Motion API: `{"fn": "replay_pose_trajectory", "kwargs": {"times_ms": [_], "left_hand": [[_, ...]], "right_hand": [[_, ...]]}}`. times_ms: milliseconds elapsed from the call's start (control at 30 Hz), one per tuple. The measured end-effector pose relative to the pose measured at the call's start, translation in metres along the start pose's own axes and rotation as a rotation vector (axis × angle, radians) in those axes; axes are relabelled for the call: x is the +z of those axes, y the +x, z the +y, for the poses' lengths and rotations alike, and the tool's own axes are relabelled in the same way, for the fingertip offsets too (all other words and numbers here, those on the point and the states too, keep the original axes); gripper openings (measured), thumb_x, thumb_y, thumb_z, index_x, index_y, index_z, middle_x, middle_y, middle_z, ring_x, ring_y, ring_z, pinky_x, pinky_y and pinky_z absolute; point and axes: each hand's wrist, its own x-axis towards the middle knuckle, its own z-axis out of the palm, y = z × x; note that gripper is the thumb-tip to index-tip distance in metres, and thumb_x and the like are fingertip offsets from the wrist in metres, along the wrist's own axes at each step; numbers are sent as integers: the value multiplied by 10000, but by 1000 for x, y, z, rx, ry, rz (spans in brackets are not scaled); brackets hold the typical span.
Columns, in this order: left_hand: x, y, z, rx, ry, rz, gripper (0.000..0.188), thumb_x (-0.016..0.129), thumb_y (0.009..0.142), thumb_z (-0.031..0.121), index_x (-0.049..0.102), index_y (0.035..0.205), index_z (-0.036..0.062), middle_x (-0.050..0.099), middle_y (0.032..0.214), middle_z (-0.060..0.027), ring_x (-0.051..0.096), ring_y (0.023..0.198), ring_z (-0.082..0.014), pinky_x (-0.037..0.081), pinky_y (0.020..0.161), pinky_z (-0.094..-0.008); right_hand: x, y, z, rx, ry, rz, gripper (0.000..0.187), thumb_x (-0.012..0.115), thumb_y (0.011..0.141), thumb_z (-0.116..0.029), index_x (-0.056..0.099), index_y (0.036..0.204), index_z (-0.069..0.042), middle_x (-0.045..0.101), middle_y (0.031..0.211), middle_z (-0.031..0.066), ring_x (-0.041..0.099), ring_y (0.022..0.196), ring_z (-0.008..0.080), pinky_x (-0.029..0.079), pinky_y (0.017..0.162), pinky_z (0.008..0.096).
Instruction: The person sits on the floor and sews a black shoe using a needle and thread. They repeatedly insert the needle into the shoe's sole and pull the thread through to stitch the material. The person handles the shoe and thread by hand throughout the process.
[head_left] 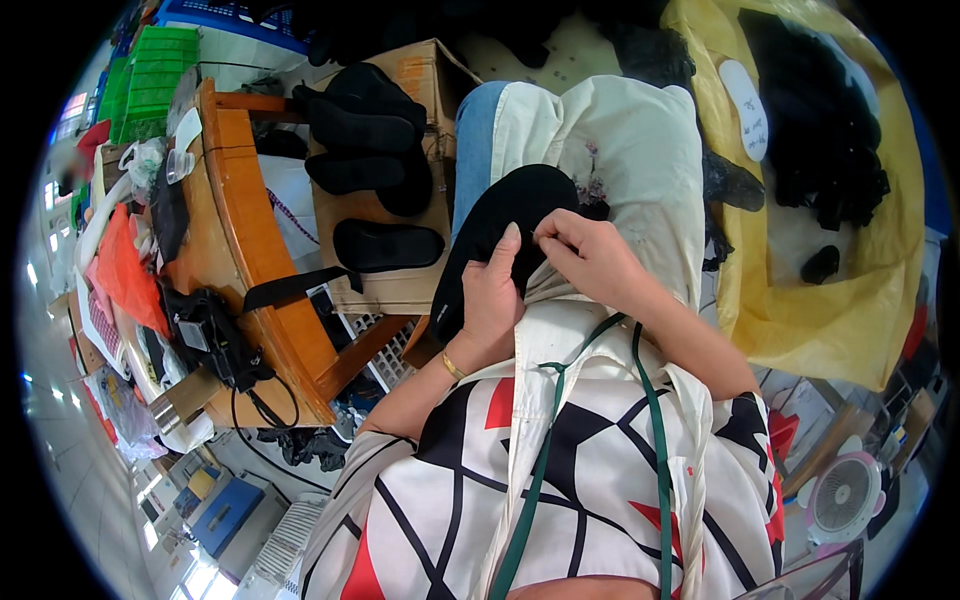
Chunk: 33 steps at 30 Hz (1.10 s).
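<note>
- Left hand clasps a black shoe sole, its thumb pressed on the upper face (the fingers are mostly hidden underneath); the right hand has thumb and forefinger pinched together at the sole's right edge, and whatever sits between them is too small to tell.
- Far left, green crates stand above a heap of goods, an orange bag among them.
- Next comes a wooden table, with a black bag near its lower end.
- Just beside the table, a cardboard box bears several more black soles, most piled together and one nearer the person.
- Mid-view, the held sole slants over the person's lap, against a pale apron (jeans show at its left).
- On the right, a yellow sack lies open around dark pieces, with a white insole at its left side.
- Lower right stands a pink-and-white fan.
</note>
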Motion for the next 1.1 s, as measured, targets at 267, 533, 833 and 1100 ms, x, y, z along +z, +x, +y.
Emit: {"fn": "replay_pose_trajectory", "kwargs": {"times_ms": [267,533,833,1100], "left_hand": [[-4,4,1,-114,-97,18,195,683,955,302,690,888,119,662,783,41,586,609,-52,413,467,-208],[3,5,6,-159,-275,51,166,715,928,207,725,893,45,695,871,4,612,761,-63,488,662,-229],[7,-4,8,-84,-104,-50,226,653,980,257,718,1033,47,701,885,0,634,744,-51,462,549,-214],[17,-9,-2,138,-41,-83,142,638,976,95,699,1062,-1,700,1008,1,620,898,-78,494,790,-252]], "right_hand": [[1,-5,8,-50,-12,11,116,596,945,-74,618,1043,-16,637,801,67,550,667,122,467,637,276],[10,-5,21,-120,-41,45,119,599,951,-58,602,1065,-27,623,802,99,575,658,164,478,636,293],[22,4,1,108,168,159,71,604,953,-55,550,977,-16,590,755,107,593,628,171,482,599,309],[-7,5,-12,-216,-360,244,139,663,903,-44,623,1035,-30,609,810,76,639,703,233,507,645,311]]}}
